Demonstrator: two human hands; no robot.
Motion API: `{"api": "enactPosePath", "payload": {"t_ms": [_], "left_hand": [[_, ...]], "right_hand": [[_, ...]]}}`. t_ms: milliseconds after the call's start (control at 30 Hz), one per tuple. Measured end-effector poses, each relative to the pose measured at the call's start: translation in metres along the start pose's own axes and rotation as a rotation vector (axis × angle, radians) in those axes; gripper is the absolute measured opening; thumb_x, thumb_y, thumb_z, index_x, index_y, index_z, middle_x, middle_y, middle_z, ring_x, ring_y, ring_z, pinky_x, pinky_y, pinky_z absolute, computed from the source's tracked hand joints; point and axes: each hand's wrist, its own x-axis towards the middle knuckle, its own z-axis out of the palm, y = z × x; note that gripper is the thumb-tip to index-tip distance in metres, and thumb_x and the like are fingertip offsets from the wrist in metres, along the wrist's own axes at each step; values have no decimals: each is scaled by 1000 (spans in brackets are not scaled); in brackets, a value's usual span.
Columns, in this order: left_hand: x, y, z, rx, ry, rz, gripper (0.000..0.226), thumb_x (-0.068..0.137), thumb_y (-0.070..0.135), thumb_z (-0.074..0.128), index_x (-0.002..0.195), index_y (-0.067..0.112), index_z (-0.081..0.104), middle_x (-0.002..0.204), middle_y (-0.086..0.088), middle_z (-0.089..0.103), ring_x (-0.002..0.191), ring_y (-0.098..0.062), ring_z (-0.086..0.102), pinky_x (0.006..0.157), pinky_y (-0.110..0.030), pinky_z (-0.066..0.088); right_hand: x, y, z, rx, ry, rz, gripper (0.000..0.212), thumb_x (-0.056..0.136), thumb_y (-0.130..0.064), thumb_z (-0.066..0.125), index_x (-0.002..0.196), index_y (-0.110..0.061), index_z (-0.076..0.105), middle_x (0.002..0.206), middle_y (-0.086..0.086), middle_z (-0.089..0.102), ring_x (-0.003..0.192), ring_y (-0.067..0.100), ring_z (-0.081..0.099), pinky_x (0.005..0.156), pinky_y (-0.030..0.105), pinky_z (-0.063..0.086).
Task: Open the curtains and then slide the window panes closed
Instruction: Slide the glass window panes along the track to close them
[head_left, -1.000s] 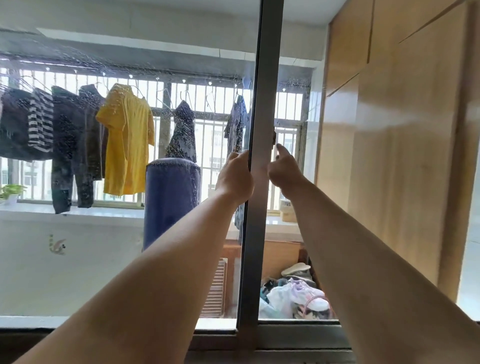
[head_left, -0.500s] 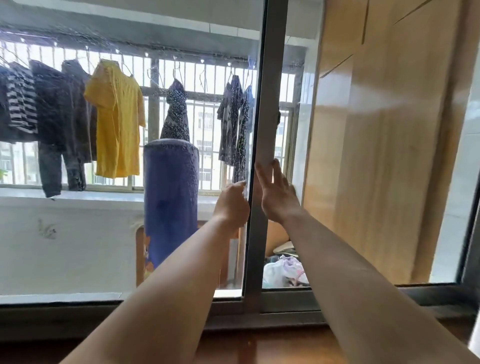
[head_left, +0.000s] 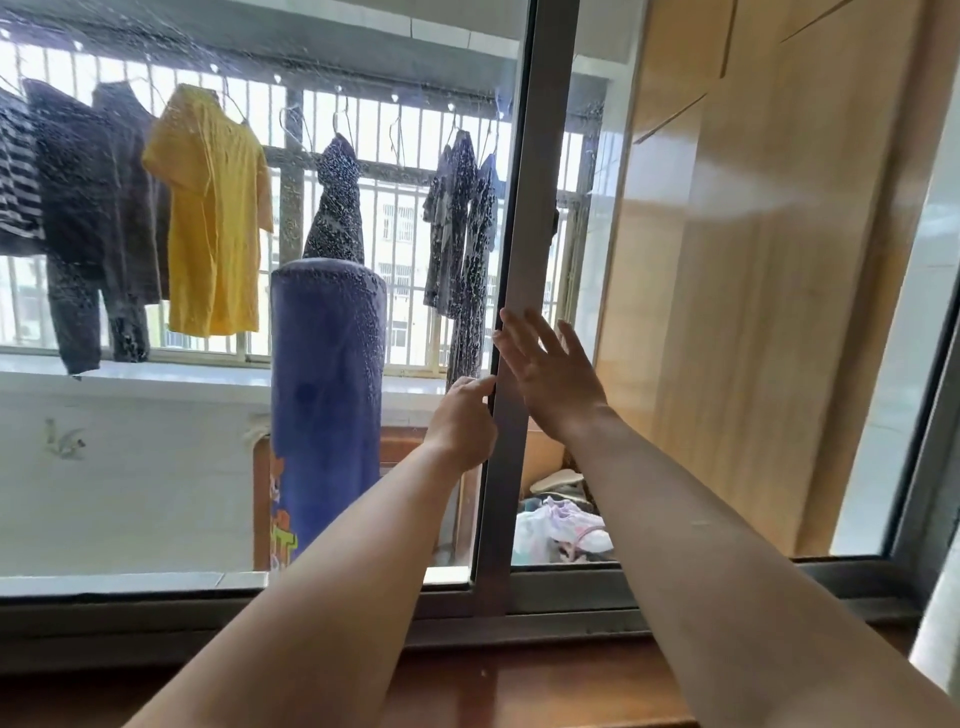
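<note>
both hands' grip open on the pane frame (head_left: 511, 364), purple punching bag (head_left: 327, 395) behind the glass.

1. Wooden sill (head_left: 545, 686): brown, running along the bottom of the view beneath the window; nothing seen lying on its bare part.
2. Metal window track (head_left: 571, 597): grey, set directly above the sill, spanning left to right.
3. Sliding pane's upright frame (head_left: 519, 260): stands in the track, its foot seated there near centre.
4. Right end of the track is blurred; detail cannot be determined.
</note>
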Motion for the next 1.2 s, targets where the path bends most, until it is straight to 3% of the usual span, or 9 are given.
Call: {"api": "enactPosePath", "payload": {"t_ms": [200, 333, 500, 567, 633, 733, 900, 1100, 1200], "left_hand": [[-1, -3, 1, -105, 81, 20, 50, 84, -11, 42, 116, 20, 65, 117, -10, 63, 105, -27, 63, 94, -42, 53], [0, -1, 0, -113, 82, 11, 47, 87, -10, 45, 119, 17, 65, 120, -9, 64, 109, -27, 64, 96, -41, 52], [3, -2, -2, -135, 45, -2, 44, 89, -8, 46, 121, 16, 65, 122, -8, 65, 112, -26, 63, 99, -41, 51], [5, -1, 0, -156, 28, -17, 45, 89, -7, 43, 123, 15, 63, 122, -7, 65, 111, -25, 63, 102, -38, 49], [7, 4, 6, -145, 23, -27, 44, 92, -4, 42, 130, 12, 57, 126, -7, 63, 114, -22, 60, 104, -25, 43], [9, 18, 18, -164, 7, -20, 45, 94, -3, 43, 137, 9, 52, 128, -7, 60, 118, -20, 57, 95, -16, 39], [21, 35, 44, -287, -92, -26, 57, 88, -16, 38, 135, 12, 53, 131, -4, 60, 114, -18, 62, 95, -25, 51], [28, 51, 64, -204, -143, 57, 51, 91, -12, 39, 127, 16, 59, 124, 3, 64, 111, -10, 62, 89, -14, 44], [31, 57, 65, -287, -128, 13, 49, 88, -16, 40, 124, 10, 62, 120, 0, 65, 112, -17, 63, 94, -23, 49]], "right_hand": [[1, 16, 2, -105, 58, -73, 66, 95, -4, 29, 153, -25, 7, 163, -4, -6, 150, 26, -4, 121, 49, 0], [0, 20, 0, -166, 73, -95, 69, 94, -7, 42, 152, -25, 11, 163, -2, -5, 150, 30, -4, 120, 51, -1], [0, 24, -3, -266, 39, -117, 66, 97, -15, 36, 152, -27, 3, 162, -1, -13, 148, 32, -12, 120, 52, -6], [-2, 27, -1, -272, 33, -106, 68, 96, -14, 37, 152, -28, 1, 162, -2, -15, 148, 32, -13, 120, 52, -6], [-6, 34, 2, -260, 22, -97, 71, 95, -10, 37, 153, -28, 0, 162, -2, -16, 148, 31, -13, 120, 51, -6], [-13, 49, 3, -251, 20, -94, 71, 94, -7, 36, 153, -28, 1, 162, -2, -13, 149, 31, -11, 119, 51, -8], [-31, 80, 8, -222, 40, -103, 72, 92, 1, 38, 153, -23, 9, 163, 2, -6, 149, 33, -7, 120, 53, -2], [-42, 106, 10, -216, 19, -107, 72, 93, 3, 37, 153, -22, 6, 163, 4, -7, 149, 33, -9, 117, 50, -8], [-44, 110, 11, -199, 36, -108, 70, 93, 3, 38, 153, -20, 10, 163, 6, -1, 149, 34, -6, 117, 50, -8]]}}
